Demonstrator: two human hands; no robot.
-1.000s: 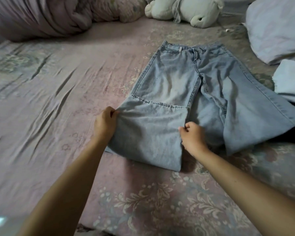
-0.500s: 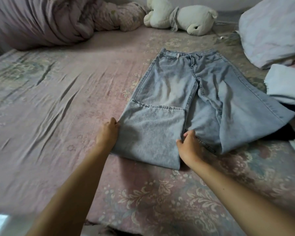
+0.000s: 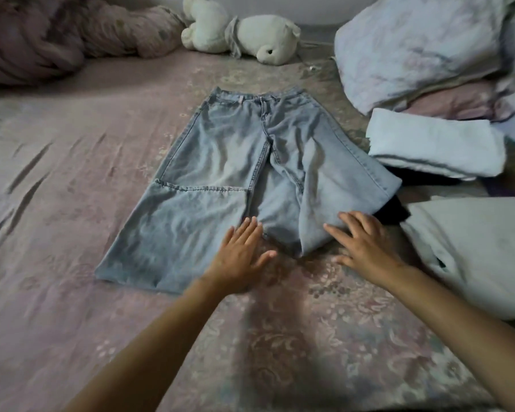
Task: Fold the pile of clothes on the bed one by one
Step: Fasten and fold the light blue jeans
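Note:
Light blue jeans [image 3: 220, 162] lie flat on the pink floral bed sheet [image 3: 57, 188], waistband at the far end, both legs folded back up toward the waist. My left hand [image 3: 241, 254] lies flat with straight fingers on the inner edge of the left folded leg. My right hand [image 3: 366, 245] is spread with straight fingers, fingertips touching the near edge of the right folded leg. A folded pale blue garment [image 3: 437, 147] sits to the right on a dark garment [image 3: 394, 211].
A white pillow [image 3: 476, 257] lies at the right, close to my right hand. A rumpled quilt [image 3: 422, 46] is at the back right, a bunched blanket [image 3: 57, 40] at the back left, and a white plush toy [image 3: 244, 37] at the back.
Both hands let go of the left folded leg and opened. My left hand slid to that leg's inner edge. My right hand moved right to the other leg's fold.

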